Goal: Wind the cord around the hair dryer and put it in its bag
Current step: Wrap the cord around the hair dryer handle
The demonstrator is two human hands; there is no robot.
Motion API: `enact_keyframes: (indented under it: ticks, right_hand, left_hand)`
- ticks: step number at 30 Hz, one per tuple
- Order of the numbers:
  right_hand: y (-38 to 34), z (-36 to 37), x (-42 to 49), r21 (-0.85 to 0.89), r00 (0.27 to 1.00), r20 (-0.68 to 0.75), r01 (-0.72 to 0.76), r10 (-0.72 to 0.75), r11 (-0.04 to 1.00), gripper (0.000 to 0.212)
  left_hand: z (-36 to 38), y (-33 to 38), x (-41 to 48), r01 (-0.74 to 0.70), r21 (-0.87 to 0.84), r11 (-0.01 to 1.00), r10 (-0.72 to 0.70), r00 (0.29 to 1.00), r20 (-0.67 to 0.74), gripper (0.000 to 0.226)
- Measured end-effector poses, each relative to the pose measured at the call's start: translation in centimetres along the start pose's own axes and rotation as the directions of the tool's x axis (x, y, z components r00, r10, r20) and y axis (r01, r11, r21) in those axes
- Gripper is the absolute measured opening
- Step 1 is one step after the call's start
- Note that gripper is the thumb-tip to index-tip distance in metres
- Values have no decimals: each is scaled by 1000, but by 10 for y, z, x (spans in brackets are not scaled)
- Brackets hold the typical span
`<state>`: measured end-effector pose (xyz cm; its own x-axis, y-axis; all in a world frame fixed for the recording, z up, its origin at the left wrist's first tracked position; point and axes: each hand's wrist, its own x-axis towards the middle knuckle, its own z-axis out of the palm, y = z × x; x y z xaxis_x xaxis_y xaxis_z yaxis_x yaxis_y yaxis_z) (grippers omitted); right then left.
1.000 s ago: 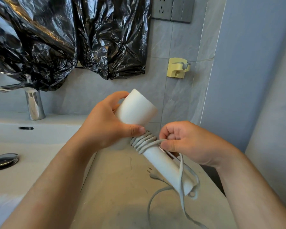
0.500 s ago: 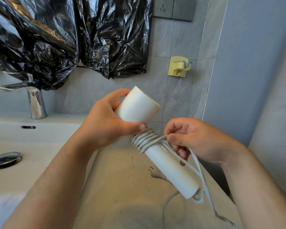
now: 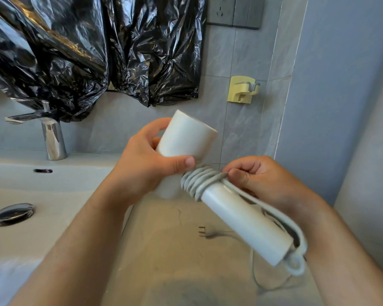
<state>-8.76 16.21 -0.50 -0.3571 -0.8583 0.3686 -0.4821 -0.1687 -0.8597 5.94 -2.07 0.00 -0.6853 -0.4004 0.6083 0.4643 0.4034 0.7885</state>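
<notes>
The counter (image 3: pixel 164 250) beside the sink (image 3: pixel 20 180) lies below the work. The hair dryer (image 3: pixel 241 217) is held above it, tilted, with the barrel up-left and the handle down-right. The left hand (image 3: pixel 139 173) wraps the barrel, thumb pressed beside the coils. The right hand (image 3: pixel 270 184) pinches the cord (image 3: pixel 197 180) between thumb and curled fingers at the top of the handle, where several turns lie side by side. The plug (image 3: pixel 205 231) rests on the counter, with slack leading to it. Winding appears partway done. Lay each new turn against the last under even tension. Do not cross turns. No dryer bag is identifiable.
</notes>
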Motion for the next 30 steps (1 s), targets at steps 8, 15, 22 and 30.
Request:
enact_keyframes:
  ticks: [8,15,22,30]
  right_hand:
    - [18,42,11,330,982,-142,-71,124,941,18]
    - [-3,65,6,107,986,-52,-151,157,983,22]
    - [-16,60,-2,-533,992,-113,-104,51,840,25]
    - [-26,36,-5,-799,987,-115,-22,-117,601,27]
  left_hand:
    - [21,-5,7,68,-103,992,-107,889,-445,65]
    - [24,-9,8,68,98,993,17,735,-678,68]
    - [25,-4,-1,115,401,909,189,744,-641,71]
    - [28,-2,-1,101,591,801,145,924,-355,71]
